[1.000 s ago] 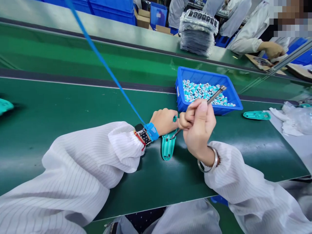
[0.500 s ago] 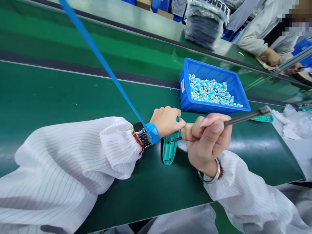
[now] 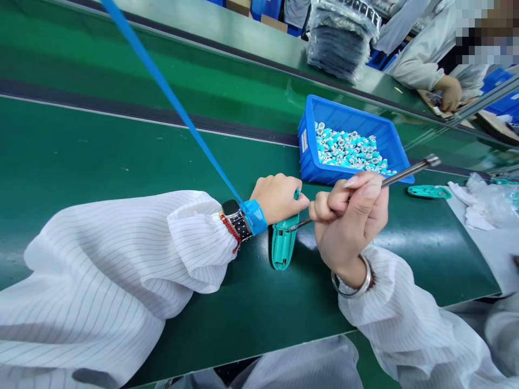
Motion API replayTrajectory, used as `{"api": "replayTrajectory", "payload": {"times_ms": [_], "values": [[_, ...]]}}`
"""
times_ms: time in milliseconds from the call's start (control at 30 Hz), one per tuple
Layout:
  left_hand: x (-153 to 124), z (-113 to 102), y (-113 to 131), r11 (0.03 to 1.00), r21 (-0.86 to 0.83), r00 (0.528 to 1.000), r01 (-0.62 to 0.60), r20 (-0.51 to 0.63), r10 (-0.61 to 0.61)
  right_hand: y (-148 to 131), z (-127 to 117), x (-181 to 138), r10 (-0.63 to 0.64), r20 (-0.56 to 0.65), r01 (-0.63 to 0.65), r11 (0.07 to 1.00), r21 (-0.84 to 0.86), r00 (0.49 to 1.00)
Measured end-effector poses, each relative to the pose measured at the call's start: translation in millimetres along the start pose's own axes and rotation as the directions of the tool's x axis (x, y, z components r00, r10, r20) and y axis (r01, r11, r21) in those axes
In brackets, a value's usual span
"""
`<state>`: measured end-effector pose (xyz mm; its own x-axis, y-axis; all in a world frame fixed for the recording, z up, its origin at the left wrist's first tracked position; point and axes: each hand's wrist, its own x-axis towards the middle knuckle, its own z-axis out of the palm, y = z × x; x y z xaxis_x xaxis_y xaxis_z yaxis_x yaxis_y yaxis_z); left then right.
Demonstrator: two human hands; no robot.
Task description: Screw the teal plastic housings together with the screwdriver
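Observation:
A long teal plastic housing (image 3: 283, 248) with a hollow, ribbed inside lies on the green work surface. My left hand (image 3: 278, 199) is closed around its upper end, holding it down; most of the fingers are hidden under the hand. In my right hand (image 3: 352, 221) are slim metal tweezers (image 3: 407, 172), pinched between thumb and fingers. Their thin tip reaches into the housing, near small dark metal parts. What the tip touches is too small to make out. A blue wrist strap (image 3: 255, 217) with a blue cord circles my left wrist.
A blue bin (image 3: 357, 175) of small white-and-teal parts stands beyond my right hand. Another teal housing piece (image 3: 430, 192) lies to the right, near clear plastic bags (image 3: 494, 202). Across the line are a wrapped stack (image 3: 338, 46) and a co-worker's hand (image 3: 450, 93).
My right hand has shifted slightly right, and the back end of the tweezers has risen and swung away. My left hand stays on the housing. The co-worker's hand has moved a little.

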<state>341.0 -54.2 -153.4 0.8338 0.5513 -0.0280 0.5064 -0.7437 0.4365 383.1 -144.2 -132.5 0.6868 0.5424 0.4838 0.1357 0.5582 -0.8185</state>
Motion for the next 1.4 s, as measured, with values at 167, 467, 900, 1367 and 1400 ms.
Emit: {"api": "replayTrajectory", "payload": {"times_ms": [167,467,900,1367,1400], "values": [[-2,0,-1,0.999,-0.035,1.000,0.031,0.005,-0.031,0,2,-5,-0.038,-0.007,0.038,0.999,0.022,0.999],[-1,2,-5,0.999,0.006,0.998,0.040,-0.045,-0.040,7,0,-18,-0.209,0.040,0.207,0.978,0.033,0.977],[0,0,-6,0.999,0.047,1.000,-0.009,-0.028,0.010,3,11,-6,-0.074,-0.079,0.074,0.997,-0.003,0.994],[-6,-1,-4,0.997,0.041,0.996,-0.060,-0.057,0.063,4,18,-19,-0.127,0.053,0.128,0.992,-0.013,0.990],[-6,-1,-4,0.997,0.030,0.997,-0.064,-0.044,0.065,4,18,-20,-0.125,0.064,0.128,0.991,-0.037,0.990]]}}
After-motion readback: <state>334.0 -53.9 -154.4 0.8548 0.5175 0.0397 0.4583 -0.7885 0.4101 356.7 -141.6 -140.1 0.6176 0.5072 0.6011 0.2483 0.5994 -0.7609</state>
